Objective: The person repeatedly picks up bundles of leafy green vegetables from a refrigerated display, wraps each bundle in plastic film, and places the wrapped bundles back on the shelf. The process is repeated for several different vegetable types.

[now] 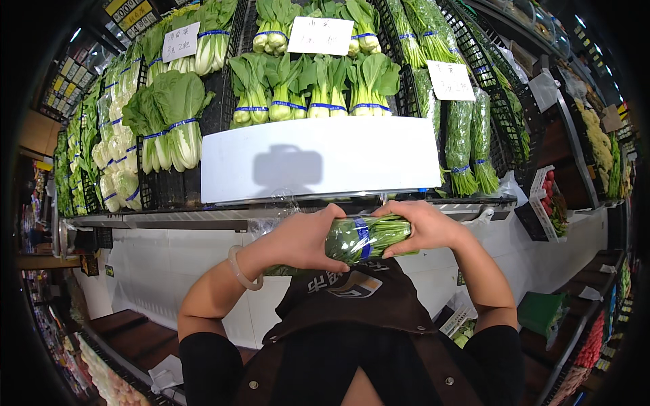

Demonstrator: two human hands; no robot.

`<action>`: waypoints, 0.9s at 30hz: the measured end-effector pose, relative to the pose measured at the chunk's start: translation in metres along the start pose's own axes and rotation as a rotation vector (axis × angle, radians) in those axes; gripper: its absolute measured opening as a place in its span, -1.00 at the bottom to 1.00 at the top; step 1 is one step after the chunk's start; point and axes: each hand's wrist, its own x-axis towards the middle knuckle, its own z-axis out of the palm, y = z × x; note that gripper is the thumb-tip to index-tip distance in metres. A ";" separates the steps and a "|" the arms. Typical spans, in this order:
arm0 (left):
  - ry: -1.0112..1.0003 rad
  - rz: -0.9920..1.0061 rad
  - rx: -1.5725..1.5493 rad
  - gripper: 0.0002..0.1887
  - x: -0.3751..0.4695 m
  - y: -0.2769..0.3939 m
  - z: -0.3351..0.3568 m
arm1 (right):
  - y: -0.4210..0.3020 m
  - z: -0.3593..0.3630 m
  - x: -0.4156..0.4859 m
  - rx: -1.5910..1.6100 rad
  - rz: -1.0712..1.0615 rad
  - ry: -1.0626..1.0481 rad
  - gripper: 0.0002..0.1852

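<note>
A bundle of leafy greens in clear plastic wrap [378,236], bound with blue tape, lies sideways in front of my brown apron. My left hand [304,241] grips its leafy part, with loose clear film beside the wrist. My right hand [419,226] holds the stem end, thumb below and fingers above. Just beyond the hands, a blank white board [320,160] leans at the display's front edge and bears a dark shadow. Behind it stand bundles of bok choy [325,83] with blue tape.
Romaine-like lettuce bundles [175,122] lie left of the board, wrapped green bundles [459,142] to its right. Handwritten cards [321,35] stand among the vegetables. The display's metal front edge [177,217] runs beyond my hands. A crate of radishes [546,203] is at the right.
</note>
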 end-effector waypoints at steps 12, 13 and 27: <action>0.346 -0.729 -0.066 -0.07 -0.044 -0.063 0.010 | 0.110 0.028 0.023 0.497 0.497 -0.073 0.02; 0.517 -0.627 0.136 -0.10 -0.043 -0.057 0.016 | 0.111 0.027 0.025 0.499 0.509 -0.077 0.00; 0.861 0.257 0.509 -0.49 0.050 -0.027 0.096 | 0.046 0.064 -0.026 -0.052 0.094 0.578 -0.50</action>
